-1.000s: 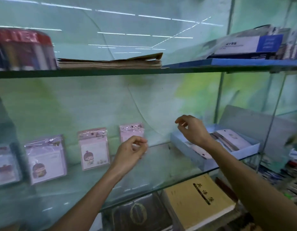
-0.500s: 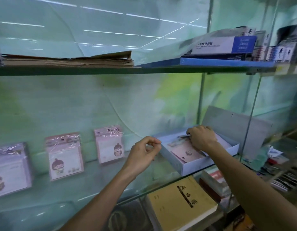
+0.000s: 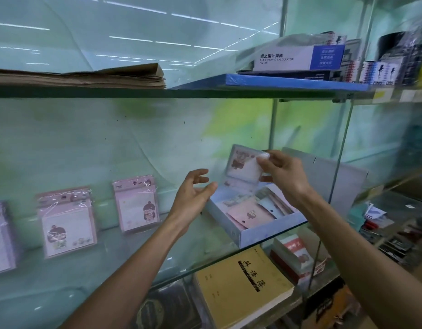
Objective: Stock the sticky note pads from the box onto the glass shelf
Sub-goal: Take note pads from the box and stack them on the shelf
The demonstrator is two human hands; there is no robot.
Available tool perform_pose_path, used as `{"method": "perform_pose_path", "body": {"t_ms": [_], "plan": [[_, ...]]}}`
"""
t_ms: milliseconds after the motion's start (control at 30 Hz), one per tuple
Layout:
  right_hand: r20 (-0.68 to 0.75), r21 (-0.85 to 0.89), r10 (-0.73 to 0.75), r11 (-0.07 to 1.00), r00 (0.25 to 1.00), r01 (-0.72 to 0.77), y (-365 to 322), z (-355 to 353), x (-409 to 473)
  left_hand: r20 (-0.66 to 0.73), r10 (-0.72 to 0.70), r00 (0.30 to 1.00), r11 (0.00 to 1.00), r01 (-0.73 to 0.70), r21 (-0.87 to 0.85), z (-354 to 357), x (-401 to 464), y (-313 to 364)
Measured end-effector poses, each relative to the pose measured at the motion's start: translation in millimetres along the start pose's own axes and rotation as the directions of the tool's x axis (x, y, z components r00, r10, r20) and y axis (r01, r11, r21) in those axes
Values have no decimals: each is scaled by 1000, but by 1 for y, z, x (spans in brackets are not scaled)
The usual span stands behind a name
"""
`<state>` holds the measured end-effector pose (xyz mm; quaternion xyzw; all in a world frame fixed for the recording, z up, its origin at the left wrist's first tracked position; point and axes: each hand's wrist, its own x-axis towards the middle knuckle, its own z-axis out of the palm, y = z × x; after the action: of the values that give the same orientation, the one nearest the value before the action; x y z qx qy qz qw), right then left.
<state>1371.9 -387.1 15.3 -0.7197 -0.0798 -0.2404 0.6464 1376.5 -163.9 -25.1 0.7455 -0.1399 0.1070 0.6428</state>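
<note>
Sticky note pad (image 3: 243, 168) pinched in right hand (image 3: 284, 174), left hand (image 3: 193, 193) fingers spread, three pads standing on glass shelf (image 3: 134, 252).

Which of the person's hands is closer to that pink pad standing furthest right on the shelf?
Left. The left hand hovers open just right of the pink pad; the right hand is farther right, above the box.

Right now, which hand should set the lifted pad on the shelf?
Right hand: its fingers already pinch the sticky note pad above the box. The left hand is open beside it and holds nothing.
</note>
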Motion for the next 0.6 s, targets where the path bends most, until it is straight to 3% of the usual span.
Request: {"method": "perform_pose_path", "body": {"t_ms": [100,267,467,600], "plan": [[47,164,99,981,994,-106,-5,3,-8,67,16,998,1000,-17,8,1,2,6],[110,249,168,950,980,-191,-9,17,-19,98,48,994,997,-42,-58,0,-3,12],[227,280,233,914,945,-293,-11,30,-31,-106,52,993,972,-75,-225,-25,-5,19],[433,125,236,940,870,-317,-8,47,-46,-232,29,972,944,-103,-315,-47,-4,24]]}}
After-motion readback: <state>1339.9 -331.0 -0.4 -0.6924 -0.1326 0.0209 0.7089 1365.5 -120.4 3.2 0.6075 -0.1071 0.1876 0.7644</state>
